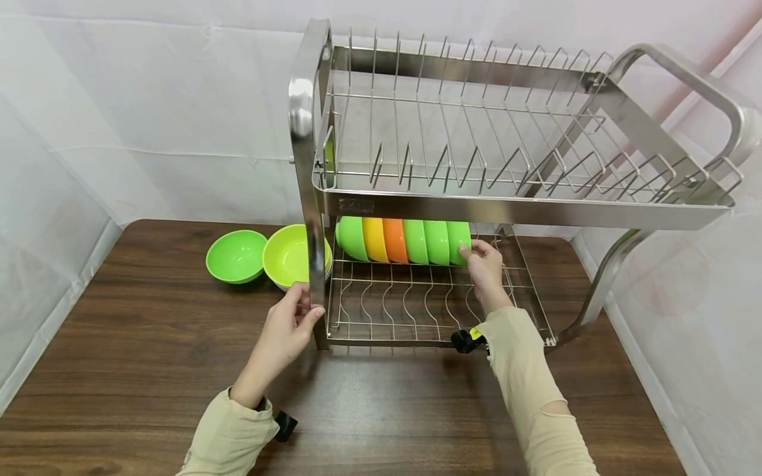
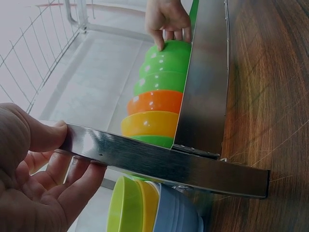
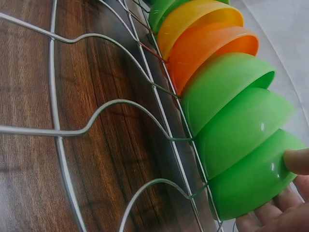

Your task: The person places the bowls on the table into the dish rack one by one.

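Observation:
My left hand (image 1: 282, 330) holds the front left upright (image 1: 316, 271) of a two-tier metal dish rack, thumb on one side and fingers on the other. On the lower tier, a row of nested bowls stands tipped on edge: several green, one yellow (image 1: 374, 239) and one orange (image 1: 395, 240). At the row's right end, my right hand (image 1: 487, 268) holds the last green bowl (image 3: 256, 183). The right wrist view shows its thumb against the bowl's outer wall and its fingers around the lower side. The left wrist view also catches both the upright and the right hand (image 2: 169, 21).
Left of the rack, a green bowl (image 1: 237, 256) stands on the wooden table (image 1: 149, 344). Beside it is a stack topped by a yellow-green bowl (image 1: 288, 254), with yellow and blue bowls (image 2: 174, 208) below. The upper wire tier (image 1: 440, 208) overhangs the bowls.

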Demonstrator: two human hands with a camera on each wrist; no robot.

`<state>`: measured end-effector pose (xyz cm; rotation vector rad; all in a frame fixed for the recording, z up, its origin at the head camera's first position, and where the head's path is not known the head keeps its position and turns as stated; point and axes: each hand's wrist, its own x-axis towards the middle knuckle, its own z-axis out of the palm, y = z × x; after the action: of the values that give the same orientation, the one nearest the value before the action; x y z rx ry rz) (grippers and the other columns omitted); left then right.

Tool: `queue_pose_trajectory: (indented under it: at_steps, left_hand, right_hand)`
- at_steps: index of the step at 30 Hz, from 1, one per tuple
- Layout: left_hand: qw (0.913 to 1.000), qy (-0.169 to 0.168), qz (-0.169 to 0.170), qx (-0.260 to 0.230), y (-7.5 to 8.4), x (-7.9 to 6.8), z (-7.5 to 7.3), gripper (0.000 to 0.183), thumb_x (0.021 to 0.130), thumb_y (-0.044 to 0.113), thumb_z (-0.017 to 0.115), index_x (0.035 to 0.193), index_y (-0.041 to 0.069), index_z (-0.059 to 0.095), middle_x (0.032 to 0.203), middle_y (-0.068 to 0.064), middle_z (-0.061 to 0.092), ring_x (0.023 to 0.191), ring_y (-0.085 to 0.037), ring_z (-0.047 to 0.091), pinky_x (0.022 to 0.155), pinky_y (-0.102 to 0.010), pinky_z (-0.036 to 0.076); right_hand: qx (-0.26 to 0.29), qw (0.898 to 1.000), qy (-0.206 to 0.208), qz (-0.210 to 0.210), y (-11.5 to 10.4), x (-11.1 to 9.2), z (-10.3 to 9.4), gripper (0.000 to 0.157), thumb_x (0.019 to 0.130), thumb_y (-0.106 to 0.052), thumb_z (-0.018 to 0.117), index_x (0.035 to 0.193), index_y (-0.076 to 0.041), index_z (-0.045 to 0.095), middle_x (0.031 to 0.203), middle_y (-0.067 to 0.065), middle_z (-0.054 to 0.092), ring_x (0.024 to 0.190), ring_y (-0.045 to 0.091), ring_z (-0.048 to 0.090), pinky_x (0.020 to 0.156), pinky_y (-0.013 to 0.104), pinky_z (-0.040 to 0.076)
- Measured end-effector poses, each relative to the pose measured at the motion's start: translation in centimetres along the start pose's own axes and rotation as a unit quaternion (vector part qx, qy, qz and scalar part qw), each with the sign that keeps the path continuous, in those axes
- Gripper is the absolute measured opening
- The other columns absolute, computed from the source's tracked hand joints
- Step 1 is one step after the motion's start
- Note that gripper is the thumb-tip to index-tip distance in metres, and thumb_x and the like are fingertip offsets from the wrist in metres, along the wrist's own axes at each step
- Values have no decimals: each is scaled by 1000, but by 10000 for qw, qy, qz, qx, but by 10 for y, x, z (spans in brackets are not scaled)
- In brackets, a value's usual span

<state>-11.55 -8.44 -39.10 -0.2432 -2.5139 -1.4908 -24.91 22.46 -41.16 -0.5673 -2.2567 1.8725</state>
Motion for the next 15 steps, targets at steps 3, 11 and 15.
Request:
queue_pose_trajectory:
  at_steps: [3,11,15]
  left_hand:
    - [10000,-24,20,13,0,0,1,20,78,-6,63,93,-2,50,76,-11,54,71,-22,58,61,-29,49]
    - [9999,-51,-87,-39,0,0,0,20,78,-8,62,93,-2,49,76,-10,52,73,-23,58,63,-31,50]
    - [10000,-66,-50,-21,0,-1,0,20,78,-7,62,93,-2,49,76,-10,52,72,-22,58,62,-29,49]
  right_hand:
    - [-109,9999,-31,54,0,0,-1,15,86,-7,58,97,2,60,82,-4,57,71,5,49,66,21,40]
    - [-489,9977,-429,-183,-3,-7,-8,38,89,-9,55,125,0,50,118,15,54,84,6,52,67,17,45]
    - [-498,9962,-450,-557,-11,-17,-18,39,89,-7,54,127,0,47,127,17,51,108,19,52,86,26,44]
